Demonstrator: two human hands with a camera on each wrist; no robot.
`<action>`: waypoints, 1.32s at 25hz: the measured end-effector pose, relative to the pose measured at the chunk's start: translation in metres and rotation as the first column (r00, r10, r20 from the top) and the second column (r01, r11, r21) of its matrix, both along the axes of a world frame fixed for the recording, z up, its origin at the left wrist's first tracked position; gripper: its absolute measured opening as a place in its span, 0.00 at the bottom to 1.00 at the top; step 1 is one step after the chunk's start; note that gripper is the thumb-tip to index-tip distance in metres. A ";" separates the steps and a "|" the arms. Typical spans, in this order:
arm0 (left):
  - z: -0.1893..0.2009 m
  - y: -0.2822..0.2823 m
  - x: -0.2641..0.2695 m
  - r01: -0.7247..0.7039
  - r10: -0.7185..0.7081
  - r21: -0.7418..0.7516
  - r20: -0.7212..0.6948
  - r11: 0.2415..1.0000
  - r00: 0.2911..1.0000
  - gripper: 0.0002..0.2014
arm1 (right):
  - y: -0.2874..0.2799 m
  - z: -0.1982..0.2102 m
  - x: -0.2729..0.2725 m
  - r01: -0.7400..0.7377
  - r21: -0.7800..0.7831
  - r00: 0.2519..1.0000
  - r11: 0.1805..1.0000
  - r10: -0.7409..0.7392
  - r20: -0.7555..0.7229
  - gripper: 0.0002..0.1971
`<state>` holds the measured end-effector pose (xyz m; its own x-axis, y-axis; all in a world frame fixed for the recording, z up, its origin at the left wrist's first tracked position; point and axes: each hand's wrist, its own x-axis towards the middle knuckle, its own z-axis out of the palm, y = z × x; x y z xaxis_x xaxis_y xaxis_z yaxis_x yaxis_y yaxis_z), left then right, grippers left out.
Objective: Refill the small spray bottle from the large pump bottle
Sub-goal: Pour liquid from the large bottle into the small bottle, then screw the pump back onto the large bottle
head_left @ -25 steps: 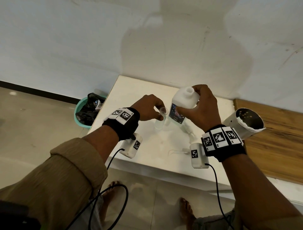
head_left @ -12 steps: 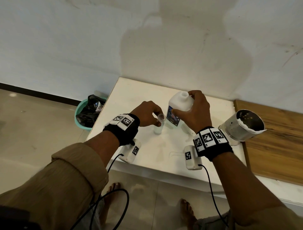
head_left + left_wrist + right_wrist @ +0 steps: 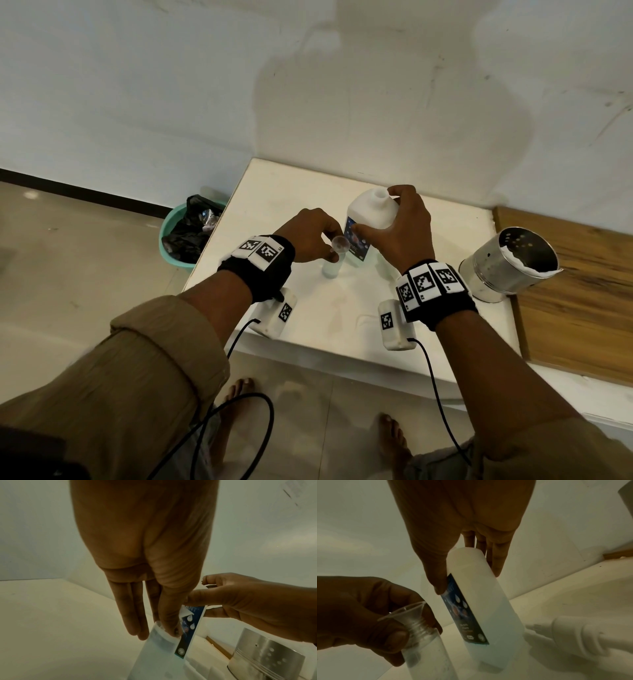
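Note:
The large white pump bottle [image 3: 368, 214], pump removed and neck open, stands on the white table [image 3: 274, 192]. My right hand [image 3: 378, 215] grips it round the shoulder, thumb on its blue label [image 3: 464, 615]. Just left of it stands the small clear spray bottle [image 3: 331, 269] with a clear funnel [image 3: 340, 244] in its neck. My left hand [image 3: 330, 248] pinches that neck and funnel from above. The small bottle [image 3: 426, 655] holds clear liquid. The white pump head [image 3: 573, 635] lies on the table to the right of the large bottle.
A perforated metal cup [image 3: 510, 267] stands at the table's right end, on the edge of a wooden board [image 3: 582, 291]. A green basin [image 3: 168, 240] with a black bag sits on the floor left of the table. The wall runs right behind the table.
My right hand has brought the large bottle from a tilt over the funnel back upright and down onto the table. My left hand has kept its hold on the small bottle.

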<state>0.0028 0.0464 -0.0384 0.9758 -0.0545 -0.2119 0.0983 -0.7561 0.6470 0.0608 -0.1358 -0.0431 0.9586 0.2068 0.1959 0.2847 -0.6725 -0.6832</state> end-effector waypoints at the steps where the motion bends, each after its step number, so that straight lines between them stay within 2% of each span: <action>1: 0.000 0.000 0.000 0.002 -0.002 -0.003 0.002 1.000 1.000 0.15 | -0.001 0.000 0.000 0.006 -0.003 1.000 1.000 -0.006 -0.006 0.42; 10: -0.001 0.002 0.001 0.021 -0.021 -0.005 -0.021 1.000 1.000 0.16 | -0.006 0.007 -0.005 -0.031 -0.117 0.996 0.993 0.021 -0.088 0.48; 13: 0.001 0.002 0.001 0.029 -0.029 0.009 -0.026 1.000 0.999 0.17 | -0.012 0.016 -0.004 -0.064 -0.165 0.992 0.984 0.045 -0.117 0.57; 16: 0.003 0.003 0.001 0.029 -0.028 0.010 -0.041 1.000 0.999 0.18 | -0.025 0.032 0.002 -0.163 -0.147 0.973 0.976 0.135 -0.185 0.65; 19: 0.007 0.008 0.002 0.049 -0.046 0.041 -0.083 0.998 0.995 0.22 | -0.045 0.051 0.006 -0.249 -0.140 0.951 0.958 0.214 -0.223 0.69; 21: 0.013 0.018 0.003 0.061 -0.051 0.079 -0.119 0.995 0.992 0.25 | -0.059 0.060 0.009 -0.260 -0.187 0.945 0.947 0.209 -0.252 0.65; 22: 0.016 0.024 0.004 0.046 -0.035 0.094 -0.109 0.994 0.993 0.24 | -0.065 0.062 0.011 -0.253 -0.225 0.943 0.941 0.188 -0.274 0.58; 25: 0.023 0.035 0.007 -0.059 0.059 0.122 0.005 0.991 0.998 0.16 | -0.077 0.049 0.017 -0.240 -0.311 0.931 0.920 0.126 -0.344 0.30; 27: 0.024 0.033 0.009 -0.106 0.098 0.103 0.081 0.989 0.992 0.12 | -0.076 0.028 0.018 -0.276 -0.383 0.916 0.881 0.120 -0.383 0.19; 29: 0.025 0.027 0.012 -0.124 0.114 0.075 0.126 0.989 0.985 0.12 | -0.070 0.007 0.018 -0.300 -0.431 0.900 0.851 0.103 -0.424 0.17; 33: 0.024 0.020 0.018 -0.152 0.139 0.052 0.191 0.987 0.972 0.14 | -0.063 -0.021 0.019 -0.247 -0.520 0.907 0.817 0.006 -0.422 0.23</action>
<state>0.0210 0.0661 -0.0141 0.9948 0.0991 -0.0246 0.0933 -0.7841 0.6136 0.0800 -0.1987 -0.0641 0.8850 0.2873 -0.3663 0.1908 -0.9416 -0.2775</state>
